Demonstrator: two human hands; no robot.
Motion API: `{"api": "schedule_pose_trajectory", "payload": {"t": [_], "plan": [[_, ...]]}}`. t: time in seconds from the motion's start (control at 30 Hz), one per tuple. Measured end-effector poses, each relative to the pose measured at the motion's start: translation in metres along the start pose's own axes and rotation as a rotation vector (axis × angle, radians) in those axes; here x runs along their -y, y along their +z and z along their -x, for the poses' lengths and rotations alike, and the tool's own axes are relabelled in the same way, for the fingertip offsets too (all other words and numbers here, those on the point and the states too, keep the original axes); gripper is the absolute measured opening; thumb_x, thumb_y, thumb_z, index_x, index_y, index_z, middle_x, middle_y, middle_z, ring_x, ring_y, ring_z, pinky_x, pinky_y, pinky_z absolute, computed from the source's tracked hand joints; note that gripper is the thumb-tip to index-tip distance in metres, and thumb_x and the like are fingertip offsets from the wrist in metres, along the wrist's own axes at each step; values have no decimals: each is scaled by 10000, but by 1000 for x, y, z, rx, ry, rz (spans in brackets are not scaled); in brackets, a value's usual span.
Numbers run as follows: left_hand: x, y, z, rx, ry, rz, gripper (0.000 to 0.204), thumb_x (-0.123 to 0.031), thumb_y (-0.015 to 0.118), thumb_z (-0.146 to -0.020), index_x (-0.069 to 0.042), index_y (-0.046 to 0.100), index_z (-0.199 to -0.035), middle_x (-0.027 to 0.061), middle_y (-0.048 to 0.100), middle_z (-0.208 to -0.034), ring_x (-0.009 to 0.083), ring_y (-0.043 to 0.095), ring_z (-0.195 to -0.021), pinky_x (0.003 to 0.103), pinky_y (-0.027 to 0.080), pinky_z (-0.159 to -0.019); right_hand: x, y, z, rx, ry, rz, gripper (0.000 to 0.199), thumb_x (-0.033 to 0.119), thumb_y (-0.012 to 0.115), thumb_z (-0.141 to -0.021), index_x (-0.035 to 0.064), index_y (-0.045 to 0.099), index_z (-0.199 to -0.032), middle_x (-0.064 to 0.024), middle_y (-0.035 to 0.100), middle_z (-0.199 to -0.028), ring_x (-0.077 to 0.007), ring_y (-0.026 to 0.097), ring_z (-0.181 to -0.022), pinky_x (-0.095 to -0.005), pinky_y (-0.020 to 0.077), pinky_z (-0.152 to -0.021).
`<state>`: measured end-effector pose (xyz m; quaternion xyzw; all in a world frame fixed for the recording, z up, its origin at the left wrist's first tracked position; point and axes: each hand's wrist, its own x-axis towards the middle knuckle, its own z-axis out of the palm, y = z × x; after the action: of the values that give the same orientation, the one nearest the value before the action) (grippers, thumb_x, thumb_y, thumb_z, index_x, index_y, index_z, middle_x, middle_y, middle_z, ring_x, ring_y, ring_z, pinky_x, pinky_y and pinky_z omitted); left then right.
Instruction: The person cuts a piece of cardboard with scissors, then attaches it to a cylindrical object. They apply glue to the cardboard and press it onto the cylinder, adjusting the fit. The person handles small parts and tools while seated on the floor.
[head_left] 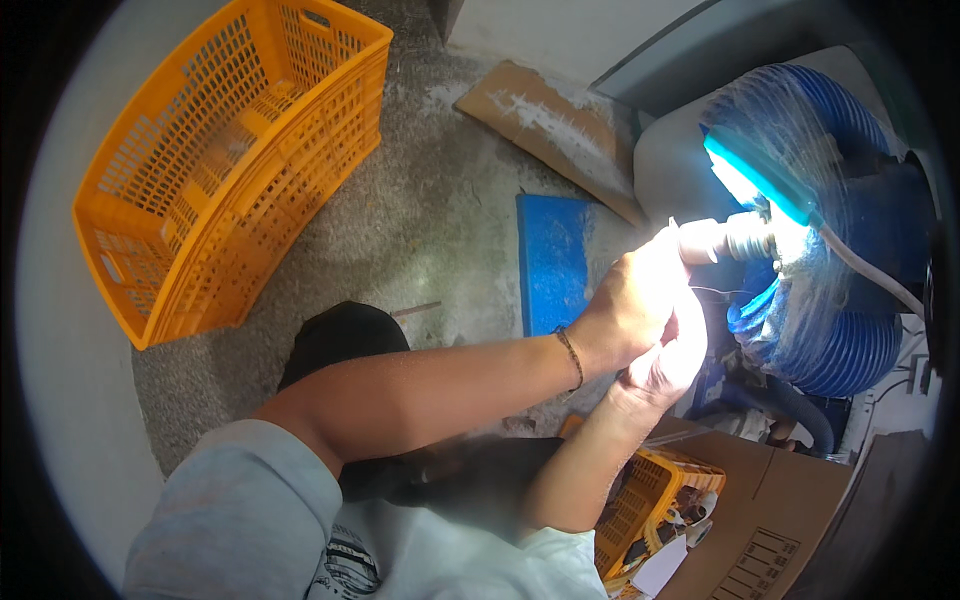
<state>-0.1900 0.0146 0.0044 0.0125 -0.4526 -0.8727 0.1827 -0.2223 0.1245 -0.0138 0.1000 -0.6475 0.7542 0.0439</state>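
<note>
My left hand [632, 300], with a dark braided band at its wrist, reaches in from the left, fingers closed. Just below and against it is my right hand [672, 358], its fingers also curled shut. Strong glare washes out the fingertips, so what they hold cannot be made out. Right in front of them, a ridged metal spindle [748, 237] sticks out toward the hands, with a pale rounded piece [703, 241] at its end. Above it a lit lamp in a turquoise housing [768, 178] shines on the spot. A thin dark wire [716, 292] runs beside the hands.
Blue ribbed hose [848, 350] wrapped in clear film surrounds the spindle. An orange crate [265, 215] stands at far left. A blue board [555, 262] and brown cardboard [560, 125] lie on the floor. Near right are a yellow basket [640, 500] of small pieces and a carton [770, 490].
</note>
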Motion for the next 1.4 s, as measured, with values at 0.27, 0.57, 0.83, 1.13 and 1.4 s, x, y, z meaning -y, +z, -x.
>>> {"api": "schedule_pose_trajectory", "payload": {"t": [0.27, 0.57, 0.83, 1.13, 1.4], "plan": [[-1, -3, -2, 36, -77, 92, 170, -125, 509, -993, -18, 603, -1086, 93, 672, -897, 152, 663, -809, 302, 559, -700, 7, -3, 2, 20, 73, -193, 245, 85, 600, -968, -98, 652, -1122, -154, 698, -1072, -226, 674, -967, -341, 533, -881], [-3, -8, -2, 103, -177, 317, 182, -94, 555, -958, -15, 626, -1106, 47, 655, -847, 110, 668, -734, 270, 552, -624, 7, 12, 6, -172, 68, -206, 183, 110, 642, -934, -66, 667, -975, -122, 671, -826, -187, 606, -676, -282, 481, -603], [-5, -7, -2, 51, -172, 163, 126, -75, 559, -953, -2, 619, -1036, 93, 662, -864, 154, 675, -768, 293, 563, -680, 7, 13, 8, -146, 46, -193, 174, 77, 635, -938, -74, 660, -1020, -126, 688, -932, -207, 658, -773, -306, 530, -650], [-7, -10, 3, 85, -79, 164, 111, -89, 495, -1002, -41, 570, -1068, 47, 631, -817, 105, 636, -663, 250, 533, -570, 13, 15, 11, -83, 128, -251, 186, 92, 634, -940, -74, 659, -1020, -115, 672, -866, -182, 609, -685, -282, 500, -618], [-16, -12, 0, 105, -201, 215, 107, -115, 476, -1025, -46, 554, -1046, 43, 617, -829, 99, 637, -700, 260, 533, -560, 8, 8, 5, 69, 117, -226, 298, 80, 560, -988, -116, 622, -1203, -167, 685, -1172, -250, 671, -1065, -357, 535, -949]]}}
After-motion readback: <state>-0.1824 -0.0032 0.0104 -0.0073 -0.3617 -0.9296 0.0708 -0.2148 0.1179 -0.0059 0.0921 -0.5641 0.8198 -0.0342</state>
